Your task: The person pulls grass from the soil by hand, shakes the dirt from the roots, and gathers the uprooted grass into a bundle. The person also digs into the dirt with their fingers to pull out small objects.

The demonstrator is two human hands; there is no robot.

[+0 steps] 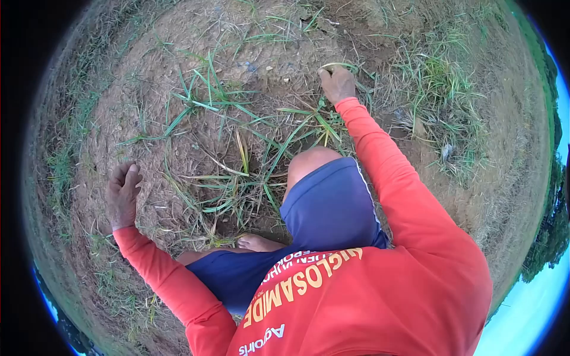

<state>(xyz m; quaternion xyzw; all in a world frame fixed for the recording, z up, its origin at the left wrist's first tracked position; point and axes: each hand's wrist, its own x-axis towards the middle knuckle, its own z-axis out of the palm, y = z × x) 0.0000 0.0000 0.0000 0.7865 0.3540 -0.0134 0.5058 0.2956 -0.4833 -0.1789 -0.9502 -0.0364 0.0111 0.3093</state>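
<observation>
My right hand [337, 84] is low over the soil at the upper middle, its fingers closed. A thin, bent yellow-green grass blade [344, 64] comes out at its fingertips. Off to the left, my left hand [123, 196] is held above the ground with its fingers curled in and the thumb against them; nothing shows in it. Between the hands grow a green grass clump [208, 98] and a larger tuft [234, 187] of green and dry blades in front of my body. A small leafy weed [325, 113] stands just below my right hand.
My bent knee [312, 160] and bare foot [255, 242] are close to the tuft. Another thick grass clump [439, 83] grows at the right, with dry stalks around it. Brown soil [148, 59] with small stones and scattered straw lies all around.
</observation>
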